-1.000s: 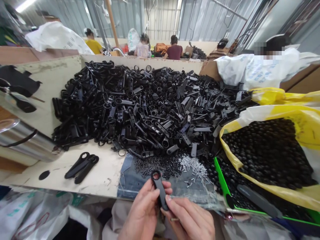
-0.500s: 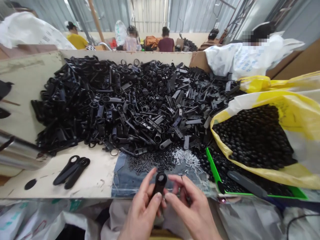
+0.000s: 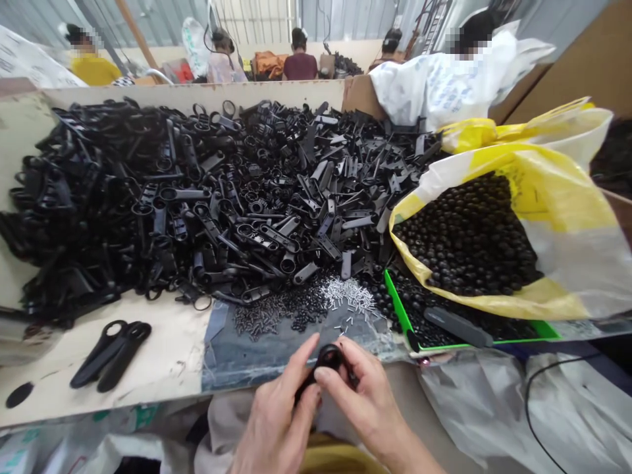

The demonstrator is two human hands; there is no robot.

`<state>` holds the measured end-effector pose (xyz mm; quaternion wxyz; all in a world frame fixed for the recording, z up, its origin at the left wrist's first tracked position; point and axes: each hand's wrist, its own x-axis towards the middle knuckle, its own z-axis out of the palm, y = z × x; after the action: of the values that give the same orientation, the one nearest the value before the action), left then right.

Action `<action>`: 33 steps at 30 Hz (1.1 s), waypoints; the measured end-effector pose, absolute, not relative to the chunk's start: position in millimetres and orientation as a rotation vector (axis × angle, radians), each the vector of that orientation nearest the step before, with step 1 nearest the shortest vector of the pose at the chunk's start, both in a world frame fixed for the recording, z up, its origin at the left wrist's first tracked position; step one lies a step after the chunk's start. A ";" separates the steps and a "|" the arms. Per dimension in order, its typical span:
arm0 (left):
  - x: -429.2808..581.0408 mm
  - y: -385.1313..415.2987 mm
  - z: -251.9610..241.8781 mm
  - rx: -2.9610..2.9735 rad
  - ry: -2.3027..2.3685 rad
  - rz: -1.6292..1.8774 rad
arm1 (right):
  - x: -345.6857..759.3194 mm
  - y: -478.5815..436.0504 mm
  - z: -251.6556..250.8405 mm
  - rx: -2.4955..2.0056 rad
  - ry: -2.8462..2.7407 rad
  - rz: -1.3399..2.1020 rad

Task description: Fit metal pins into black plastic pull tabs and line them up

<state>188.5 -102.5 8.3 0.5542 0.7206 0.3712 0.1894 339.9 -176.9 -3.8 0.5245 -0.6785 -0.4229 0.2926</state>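
Clamped on a black ring-ended handle [image 3: 326, 350], left hand [image 3: 280, 413] and right hand [image 3: 366, 397] curl inward before the denim cloth [image 3: 266, 359] — pale tabletop [image 3: 170, 349] to its left, co-workers [image 3: 300, 66] far beyond.

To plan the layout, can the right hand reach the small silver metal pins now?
Probably yes: the pins lie uncovered just beyond the right hand, though it holds a black ring-ended plastic piece.
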 end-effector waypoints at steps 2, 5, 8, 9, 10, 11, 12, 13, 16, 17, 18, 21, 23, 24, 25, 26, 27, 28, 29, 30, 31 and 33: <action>190.6 -101.4 8.2 1.673 0.856 0.415 | 339.2 -177.7 -5.3 -1.626 -0.999 0.690; 189.6 -103.1 9.8 1.591 0.817 0.420 | 340.0 -182.0 -0.4 -1.562 -1.026 0.694; 186.7 -107.9 13.2 1.583 0.833 0.492 | 342.4 -187.3 8.2 -1.438 -1.079 0.677; 185.9 -109.4 14.2 1.591 0.836 0.506 | 343.5 -188.4 11.1 -1.402 -1.080 0.697; 185.3 -110.5 14.9 1.594 0.830 0.510 | 344.7 -188.9 13.9 -1.379 -1.069 0.737; 184.7 -111.2 15.2 1.593 0.818 0.506 | 345.8 -189.0 16.4 -1.369 -1.053 0.800; 184.0 -111.6 15.2 1.596 0.804 0.497 | 346.9 -188.7 18.6 -1.369 -1.034 0.875; 183.3 -111.8 14.8 1.607 0.793 0.484 | 347.8 -188.3 20.3 -1.370 -1.013 0.944; 181.3 -111.4 12.8 1.682 0.770 0.438 | 348.4 -186.2 21.2 -1.343 -0.947 1.064; 181.1 -111.1 12.3 1.712 0.766 0.430 | 347.8 -185.2 19.9 -1.334 -0.935 1.067; 181.3 -110.7 11.8 1.739 0.764 0.426 | 346.9 -184.1 17.7 -1.339 -0.930 1.054; 184.8 -108.9 10.2 1.811 0.799 0.444 | 342.7 -179.9 8.7 -1.420 -0.931 0.963; 188.0 -108.0 8.5 1.824 0.826 0.470 | 339.9 -177.2 4.0 -1.468 -0.917 0.900; 189.1 -108.0 7.3 1.814 0.829 0.479 | 338.9 -175.9 3.0 -1.477 -0.907 0.878; 189.6 -108.4 5.9 1.793 0.823 0.488 | 338.1 -174.5 3.2 -1.470 -0.898 0.874; 189.2 -108.8 4.2 1.767 0.811 0.502 | 337.4 -172.6 4.7 -1.446 -0.891 0.900; 187.7 -109.1 2.3 1.748 0.799 0.529 | 336.8 -170.1 7.2 -1.409 -0.879 0.954; 184.9 -108.7 0.2 1.743 0.794 0.571 | 336.3 -166.6 10.5 -1.367 -0.866 1.027; 180.8 -106.8 -1.9 1.754 0.798 0.629 | 336.2 -162.1 14.1 -1.324 -0.860 1.109; 175.2 -103.1 -3.9 1.781 0.817 0.694 | 336.7 -156.8 17.7 -1.301 -0.878 1.176; 168.2 -97.2 -5.5 1.811 0.861 0.758 | 338.5 -151.5 21.3 -1.310 -0.927 1.209; 149.3 -80.0 -5.7 1.808 1.048 0.841 | 347.1 -144.1 27.8 -1.410 -1.110 1.120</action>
<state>149.3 -80.0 -5.7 0.4301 0.7246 0.4199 0.3372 347.1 -144.1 27.8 0.4910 -0.5808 -0.4570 0.4612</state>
